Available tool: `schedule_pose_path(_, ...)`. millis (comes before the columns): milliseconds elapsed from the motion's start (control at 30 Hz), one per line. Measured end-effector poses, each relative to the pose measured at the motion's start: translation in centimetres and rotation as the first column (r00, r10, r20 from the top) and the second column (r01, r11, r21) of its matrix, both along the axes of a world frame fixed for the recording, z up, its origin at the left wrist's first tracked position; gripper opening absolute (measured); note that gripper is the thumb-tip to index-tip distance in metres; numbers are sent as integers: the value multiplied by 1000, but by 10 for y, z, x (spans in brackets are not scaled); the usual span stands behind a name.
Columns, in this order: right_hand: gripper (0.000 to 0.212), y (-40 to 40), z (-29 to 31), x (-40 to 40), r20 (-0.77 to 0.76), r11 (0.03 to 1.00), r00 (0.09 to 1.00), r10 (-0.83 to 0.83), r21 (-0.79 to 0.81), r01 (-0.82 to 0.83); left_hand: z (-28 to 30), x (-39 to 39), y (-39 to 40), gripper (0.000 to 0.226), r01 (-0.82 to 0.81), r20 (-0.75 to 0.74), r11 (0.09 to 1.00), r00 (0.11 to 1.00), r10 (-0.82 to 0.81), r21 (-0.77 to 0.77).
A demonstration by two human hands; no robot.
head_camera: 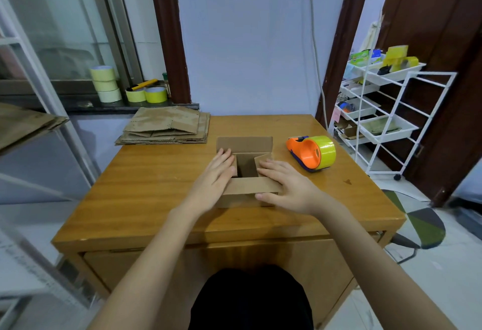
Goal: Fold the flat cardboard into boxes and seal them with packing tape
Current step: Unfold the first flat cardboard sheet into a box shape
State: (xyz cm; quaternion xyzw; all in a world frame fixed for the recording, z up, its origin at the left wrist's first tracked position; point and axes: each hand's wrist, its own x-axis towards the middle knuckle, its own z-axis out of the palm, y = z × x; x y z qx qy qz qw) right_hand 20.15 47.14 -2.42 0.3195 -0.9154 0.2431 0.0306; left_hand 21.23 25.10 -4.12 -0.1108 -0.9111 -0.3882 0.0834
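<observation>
A small cardboard box (pixel 245 170) stands open-topped in the middle of the wooden surface (pixel 156 189), its far flap upright and its near flap folded outward toward the person. The two side flaps are being pressed inward over the opening. The left hand (pixel 216 175) lies flat on the left flap, its fingers (pixel 224 159) straight and close together, tips near the box's far left corner. The right hand (pixel 284 186) lies flat on the right flap, fingers (pixel 271 170) straight and slightly spread, with the thumb touching the near flap's edge. Neither hand curls around anything.

Just right of the box, apart from it, an orange tape dispenser (pixel 309 153) carrying a roll of yellow-green tape rests on the surface. At the surface's far left corner lies a stack of flat cardboard (pixel 167 127).

Beyond that, several tape rolls (pixel 104 83) sit on a windowsill. A white wire cart (pixel 380 113) with trays stands to the right beside a dark wooden door.
</observation>
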Motion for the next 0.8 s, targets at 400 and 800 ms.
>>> schedule_pose_path(400,21,-4,-14,-8,127,902,992,-6,-428,61,0,8,5,108,-1,11,864,1000,-5,504)
schedule_pose_path(800,24,-15,-28,-8,124,719,989,-83,-679,146,-7,7,11,29,-161,-14,816,979,203,555)
